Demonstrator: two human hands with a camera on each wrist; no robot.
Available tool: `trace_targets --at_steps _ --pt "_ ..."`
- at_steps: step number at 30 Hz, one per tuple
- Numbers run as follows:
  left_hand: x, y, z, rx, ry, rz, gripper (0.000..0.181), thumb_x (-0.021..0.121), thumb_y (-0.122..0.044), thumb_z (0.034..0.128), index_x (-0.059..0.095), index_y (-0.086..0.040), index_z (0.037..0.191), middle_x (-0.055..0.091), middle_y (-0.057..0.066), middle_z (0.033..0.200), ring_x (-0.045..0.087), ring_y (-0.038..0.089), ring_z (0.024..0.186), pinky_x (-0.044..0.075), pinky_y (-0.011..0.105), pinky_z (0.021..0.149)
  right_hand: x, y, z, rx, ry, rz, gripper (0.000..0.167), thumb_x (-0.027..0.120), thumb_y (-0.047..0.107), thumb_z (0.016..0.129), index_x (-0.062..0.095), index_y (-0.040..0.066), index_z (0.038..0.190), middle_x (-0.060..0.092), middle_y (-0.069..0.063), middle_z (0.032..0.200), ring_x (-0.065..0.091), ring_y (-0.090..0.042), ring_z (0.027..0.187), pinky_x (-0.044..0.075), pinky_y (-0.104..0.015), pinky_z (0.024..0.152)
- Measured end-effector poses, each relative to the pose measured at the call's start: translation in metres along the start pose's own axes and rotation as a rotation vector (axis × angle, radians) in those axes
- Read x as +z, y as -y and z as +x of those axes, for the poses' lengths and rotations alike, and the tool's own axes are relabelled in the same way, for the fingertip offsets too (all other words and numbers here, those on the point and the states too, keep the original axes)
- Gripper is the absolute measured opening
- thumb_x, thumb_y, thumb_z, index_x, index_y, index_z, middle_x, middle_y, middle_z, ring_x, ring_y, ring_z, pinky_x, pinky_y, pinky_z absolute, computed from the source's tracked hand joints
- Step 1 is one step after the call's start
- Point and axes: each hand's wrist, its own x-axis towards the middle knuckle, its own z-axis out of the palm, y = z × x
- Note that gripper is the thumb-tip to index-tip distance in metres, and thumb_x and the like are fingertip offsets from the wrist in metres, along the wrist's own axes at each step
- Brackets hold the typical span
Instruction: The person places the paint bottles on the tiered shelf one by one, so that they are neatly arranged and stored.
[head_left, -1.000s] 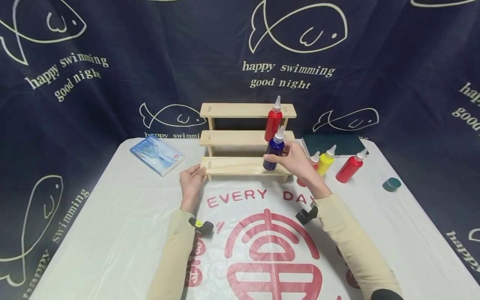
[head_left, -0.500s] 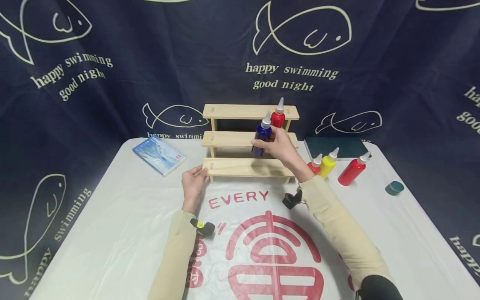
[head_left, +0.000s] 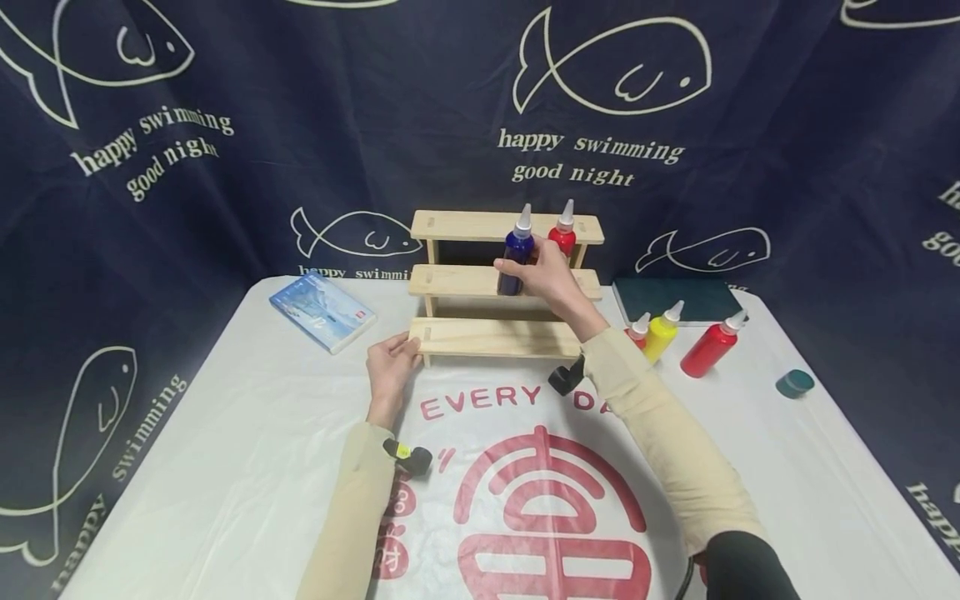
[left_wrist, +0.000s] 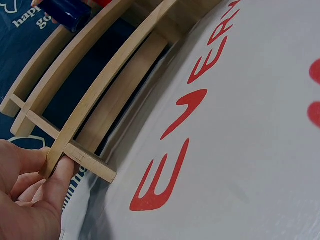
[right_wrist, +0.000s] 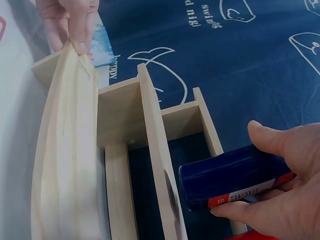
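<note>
A three-tier wooden rack (head_left: 480, 333) stands at the back of the table. My left hand (head_left: 392, 371) pinches the left end of its lowest board between thumb and fingers, plain in the left wrist view. My right hand (head_left: 553, 277) grips a dark blue squeeze bottle (right_wrist: 227, 175) with a white pointed cap, held nearly upright at the middle board. Whether the bottle's base touches that board I cannot tell. Just right of it, a red squeeze bottle (head_left: 562, 237) stands on the middle board, its lower part hidden by my right hand.
To the right are a yellow squeeze bottle (head_left: 661, 337), a red bottle (head_left: 709, 350) and another red bottle (head_left: 637, 330) partly behind my sleeve. A dark green book (head_left: 675, 300) lies behind them, a green round lid (head_left: 795, 383) farther right. A blue book (head_left: 322, 312) lies left.
My right hand has carried the blue bottle up and left, from in front of the lowest board to the middle board. My left hand has stayed on the rack.
</note>
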Motion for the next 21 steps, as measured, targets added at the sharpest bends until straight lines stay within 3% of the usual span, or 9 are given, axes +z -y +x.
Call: trace_targets --at_steps 7,21 --pt "0.001 0.002 0.000 0.000 0.002 0.007 0.036 0.063 -0.002 0.0925 0.058 0.012 0.125 0.062 0.030 0.119 0.065 0.036 0.108 0.060 0.020 0.078 0.006 -0.001 0.007 0.019 -0.020 -0.024 0.051 0.074 0.022 0.088 0.053 0.002 0.130 0.063 -0.019 0.124 0.059 -0.029 0.108 0.049 -0.045 0.104" --pt "-0.001 0.002 0.002 -0.008 0.010 -0.005 0.035 0.061 -0.001 0.0927 0.058 0.012 0.125 0.062 0.031 0.118 0.064 0.036 0.108 0.060 0.022 0.079 0.014 -0.001 0.018 0.010 0.015 -0.025 0.046 0.073 0.020 0.089 0.054 0.000 0.127 0.065 -0.020 0.118 0.060 -0.028 0.102 0.051 -0.043 0.102"
